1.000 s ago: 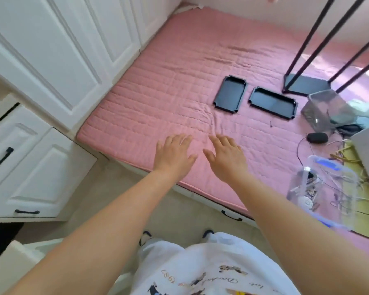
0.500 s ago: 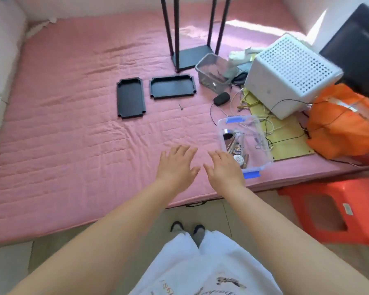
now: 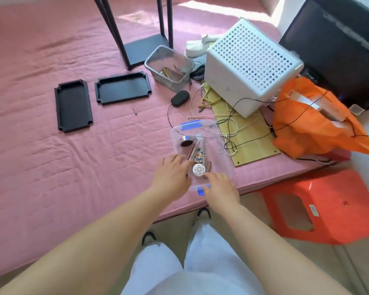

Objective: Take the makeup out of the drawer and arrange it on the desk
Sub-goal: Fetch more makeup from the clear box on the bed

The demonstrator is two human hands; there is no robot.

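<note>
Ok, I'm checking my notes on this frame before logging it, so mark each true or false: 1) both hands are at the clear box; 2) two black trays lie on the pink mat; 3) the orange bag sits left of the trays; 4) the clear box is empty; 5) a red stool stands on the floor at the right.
1) True: the left hand and right hand are at the near end of the clear box.
2) True: two black trays lie on the pink mat.
3) False: the orange bag is far right of them.
4) False: it holds small items, including a round compact.
5) True: the red stool.
</note>
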